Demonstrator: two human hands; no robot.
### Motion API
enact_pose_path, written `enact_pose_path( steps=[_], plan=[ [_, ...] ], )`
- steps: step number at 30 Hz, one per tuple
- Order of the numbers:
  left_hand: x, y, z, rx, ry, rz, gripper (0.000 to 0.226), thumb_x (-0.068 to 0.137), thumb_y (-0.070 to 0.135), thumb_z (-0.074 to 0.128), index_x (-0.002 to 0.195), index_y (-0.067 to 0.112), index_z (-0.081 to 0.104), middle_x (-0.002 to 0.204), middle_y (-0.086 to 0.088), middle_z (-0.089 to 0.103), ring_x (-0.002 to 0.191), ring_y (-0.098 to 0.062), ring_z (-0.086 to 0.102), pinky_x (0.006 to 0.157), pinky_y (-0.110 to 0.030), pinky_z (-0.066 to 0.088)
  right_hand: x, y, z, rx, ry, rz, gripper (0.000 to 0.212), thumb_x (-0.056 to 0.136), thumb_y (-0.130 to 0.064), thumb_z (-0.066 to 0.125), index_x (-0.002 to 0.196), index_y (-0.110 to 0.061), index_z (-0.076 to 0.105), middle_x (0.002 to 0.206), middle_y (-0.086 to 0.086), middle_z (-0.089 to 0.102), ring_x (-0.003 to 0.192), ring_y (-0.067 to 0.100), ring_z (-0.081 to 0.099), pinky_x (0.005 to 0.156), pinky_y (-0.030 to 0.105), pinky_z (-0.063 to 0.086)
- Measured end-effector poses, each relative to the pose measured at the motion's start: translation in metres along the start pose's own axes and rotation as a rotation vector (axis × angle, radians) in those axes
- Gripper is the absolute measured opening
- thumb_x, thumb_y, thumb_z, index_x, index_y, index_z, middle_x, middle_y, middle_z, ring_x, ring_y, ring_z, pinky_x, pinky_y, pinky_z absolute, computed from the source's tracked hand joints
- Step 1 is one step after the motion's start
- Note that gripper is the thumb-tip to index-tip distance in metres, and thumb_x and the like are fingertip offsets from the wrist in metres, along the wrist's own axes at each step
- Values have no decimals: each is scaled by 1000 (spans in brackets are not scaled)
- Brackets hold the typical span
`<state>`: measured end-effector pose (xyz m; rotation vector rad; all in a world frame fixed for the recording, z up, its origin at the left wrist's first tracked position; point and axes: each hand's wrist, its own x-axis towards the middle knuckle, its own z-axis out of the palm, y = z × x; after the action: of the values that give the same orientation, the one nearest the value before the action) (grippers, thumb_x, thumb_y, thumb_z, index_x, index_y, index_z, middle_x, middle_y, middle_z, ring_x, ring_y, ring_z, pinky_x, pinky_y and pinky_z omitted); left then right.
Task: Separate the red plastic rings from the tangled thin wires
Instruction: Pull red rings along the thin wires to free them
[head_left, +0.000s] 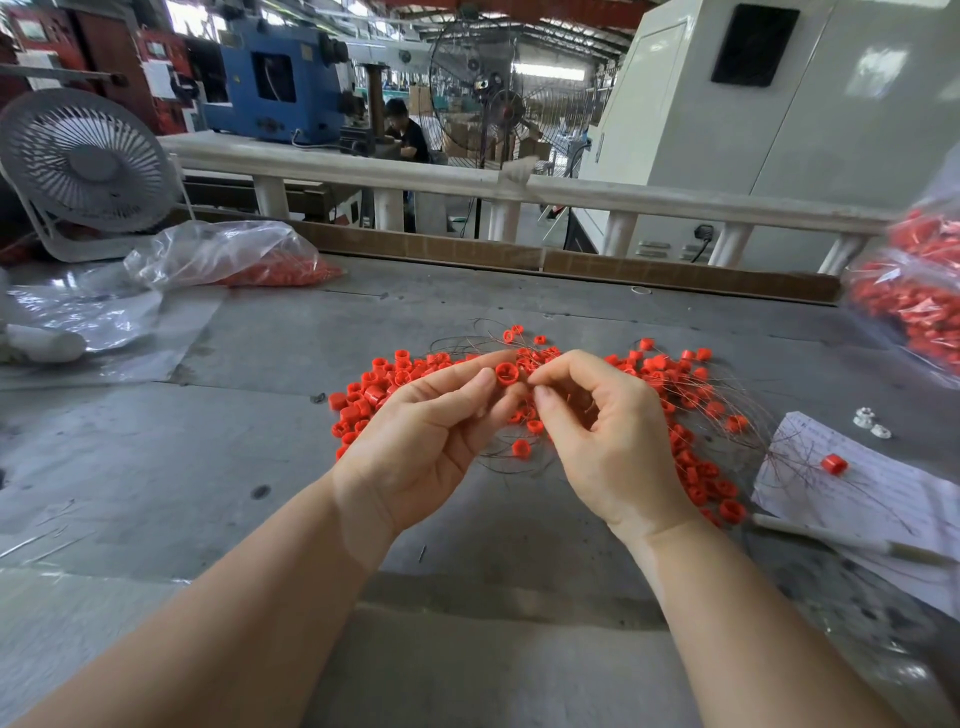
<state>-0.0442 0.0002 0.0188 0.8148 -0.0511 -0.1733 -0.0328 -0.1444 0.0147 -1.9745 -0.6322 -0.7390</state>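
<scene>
Left hand pinches one red ring mid-frame over the loose rings and tangled wires, right hand pinching at a wire beside it, with ring-stuffed clear bags upper left and far right.

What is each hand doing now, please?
Left hand: pinches one red ring between thumb and fingers.
Right hand: fingers curled, pinching something thin beside the ring, probably a wire.

Bright diffuse daylight; soft shadows; wide-angle edge distortion.
</scene>
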Motion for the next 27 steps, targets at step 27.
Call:
enact_pose_path(
  steps=[27],
  plan=[
    [0,-2,3,121,33,69,19,69,4,58,78,5,75,70,-10,70,59,-12,67,60,-17,56,-2,4,2,-7,-72,85,14,85,-7,63,74,-15,67,62,-7,61,55,12,53,59,38,49]
  ],
)
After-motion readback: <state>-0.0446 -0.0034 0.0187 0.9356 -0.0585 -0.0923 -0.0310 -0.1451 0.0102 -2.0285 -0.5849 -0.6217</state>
